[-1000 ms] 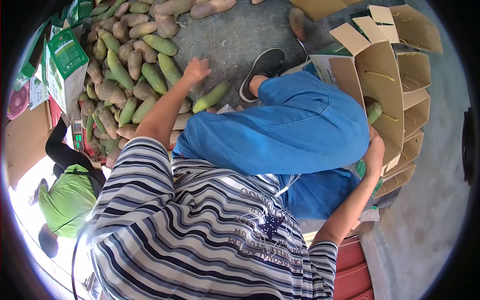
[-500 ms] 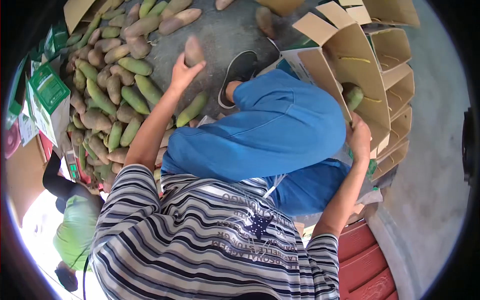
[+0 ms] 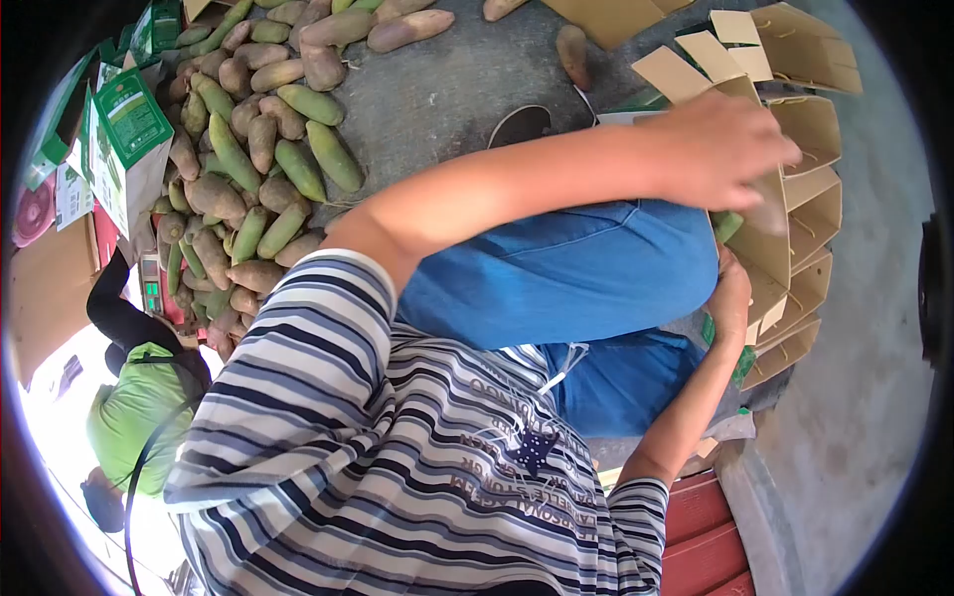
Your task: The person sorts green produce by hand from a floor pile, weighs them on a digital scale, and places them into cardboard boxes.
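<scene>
My left hand point(image 3: 717, 154) reaches across my raised knee and over the open cardboard box point(image 3: 763, 256) on the right. It is smeared by motion; a blurred brownish radish point(image 3: 769, 207) shows below its fingers. A green radish point(image 3: 728, 226) pokes out at the box's mouth, partly covered by my arm and knee. Beside my knee, my right hand point(image 3: 732, 296) is closed on the near edge of that box. At the left, a large heap of green and earthy-brown radishes point(image 3: 234, 149) lies on the floor.
More open cardboard boxes point(image 3: 813, 223) with yellow cord handles line the right side. Green-and-white cartons point(image 3: 134, 119) stand at the far left, near a person in a green top point(image 3: 144, 422). A single radish point(image 3: 573, 57) lies on the dark floor point(image 3: 417, 104). Red slatted plastic point(image 3: 701, 521) is behind me.
My left hand has swung from beside the heap across to the box, carrying a radish. My right hand stays at the box edge. The view has shifted slightly.
</scene>
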A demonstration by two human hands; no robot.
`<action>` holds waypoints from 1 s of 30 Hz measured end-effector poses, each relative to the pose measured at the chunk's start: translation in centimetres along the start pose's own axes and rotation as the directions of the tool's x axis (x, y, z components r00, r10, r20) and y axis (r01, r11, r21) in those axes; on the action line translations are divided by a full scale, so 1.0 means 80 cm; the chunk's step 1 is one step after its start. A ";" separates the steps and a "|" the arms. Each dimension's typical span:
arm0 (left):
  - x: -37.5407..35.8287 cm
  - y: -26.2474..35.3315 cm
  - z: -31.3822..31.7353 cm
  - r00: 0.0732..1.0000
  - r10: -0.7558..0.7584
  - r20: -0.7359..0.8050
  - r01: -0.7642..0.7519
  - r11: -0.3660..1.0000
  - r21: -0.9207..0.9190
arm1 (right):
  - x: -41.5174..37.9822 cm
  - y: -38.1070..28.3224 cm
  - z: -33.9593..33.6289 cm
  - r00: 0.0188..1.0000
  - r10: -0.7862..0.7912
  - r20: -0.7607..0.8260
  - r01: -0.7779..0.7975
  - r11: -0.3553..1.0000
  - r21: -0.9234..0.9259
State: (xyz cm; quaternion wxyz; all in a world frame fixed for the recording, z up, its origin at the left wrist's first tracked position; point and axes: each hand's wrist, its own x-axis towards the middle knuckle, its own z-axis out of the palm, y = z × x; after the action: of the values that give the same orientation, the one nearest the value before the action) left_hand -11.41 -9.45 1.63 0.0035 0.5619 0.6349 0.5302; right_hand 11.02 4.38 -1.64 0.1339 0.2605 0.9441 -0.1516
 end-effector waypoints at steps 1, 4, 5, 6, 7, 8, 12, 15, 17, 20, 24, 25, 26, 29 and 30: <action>-0.015 -0.014 -0.009 0.994 -0.022 -0.106 0.019 0.999 -0.029 | -0.001 -0.002 -0.001 1.000 -0.005 -0.004 0.005 1.000 -0.007; -0.092 -0.095 -0.065 0.926 -0.152 -0.346 0.225 0.957 0.181 | -0.002 -0.007 -0.006 1.000 0.010 -0.009 -0.010 1.000 -0.001; -0.130 -0.122 -0.089 0.881 -0.253 -0.399 0.358 0.908 0.215 | -0.001 -0.010 -0.008 0.999 0.032 -0.007 -0.032 0.999 0.025; -0.185 -0.166 -0.109 0.831 -0.303 -0.467 0.494 0.788 0.368 | -0.001 -0.012 -0.008 0.999 0.052 -0.001 -0.052 0.997 0.050; -0.231 -0.183 -0.131 0.760 -0.379 -0.528 0.606 0.706 0.366 | 0.000 -0.012 -0.006 0.999 0.043 -0.003 -0.043 0.998 0.038; -0.290 -0.208 -0.150 0.665 -0.441 -0.602 0.737 0.517 0.436 | 0.001 -0.010 -0.005 0.999 0.036 -0.005 -0.036 0.999 0.025; -0.482 -0.242 -0.214 -0.095 -0.754 -0.650 0.939 -0.284 0.193 | 0.001 -0.004 -0.002 0.999 0.034 -0.008 -0.034 0.999 0.039; -0.541 -0.237 -0.207 -0.478 -0.637 -0.605 0.811 -0.585 -0.026 | 0.002 -0.010 -0.006 0.998 0.055 0.004 -0.055 0.997 0.059; -0.594 -0.259 -0.209 -0.598 -0.633 -0.491 0.786 -0.584 -0.204 | 0.002 -0.009 -0.006 0.997 0.070 0.012 -0.071 0.997 0.034; -0.669 -0.292 -0.193 -0.633 -0.644 -0.429 0.774 -0.531 -0.345 | 0.003 -0.013 -0.009 0.994 0.105 0.032 -0.107 0.994 0.036; -0.623 -0.284 -0.183 -0.660 -0.696 -0.284 0.715 -0.465 -0.521 | 0.002 -0.011 -0.010 0.996 0.090 0.025 -0.091 0.994 0.054; -0.584 -0.275 -0.180 -0.708 -0.671 -0.220 0.612 -0.428 -0.666 | 0.000 -0.013 -0.012 0.997 0.074 0.003 -0.075 0.997 0.025; -0.530 -0.256 -0.178 -0.743 -0.655 -0.140 0.488 -0.386 -0.783 | -0.002 -0.019 -0.012 0.997 0.067 -0.022 -0.067 0.998 -0.006; -0.457 -0.239 -0.148 -0.635 -0.769 0.072 0.346 -0.366 -0.864 | -0.002 -0.007 -0.011 0.999 0.037 -0.018 -0.038 0.998 -0.056; -0.444 -0.236 -0.138 -0.567 -0.813 0.133 0.342 -0.379 -0.860 | -0.002 -0.001 -0.009 0.999 0.047 -0.013 -0.048 0.998 -0.044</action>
State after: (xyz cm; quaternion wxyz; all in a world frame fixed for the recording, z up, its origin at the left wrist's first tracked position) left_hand -18.37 -38.67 -27.34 0.3095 -0.5102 0.5251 0.6068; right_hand 10.98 4.48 -0.89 0.1376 0.2806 0.9416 -0.1257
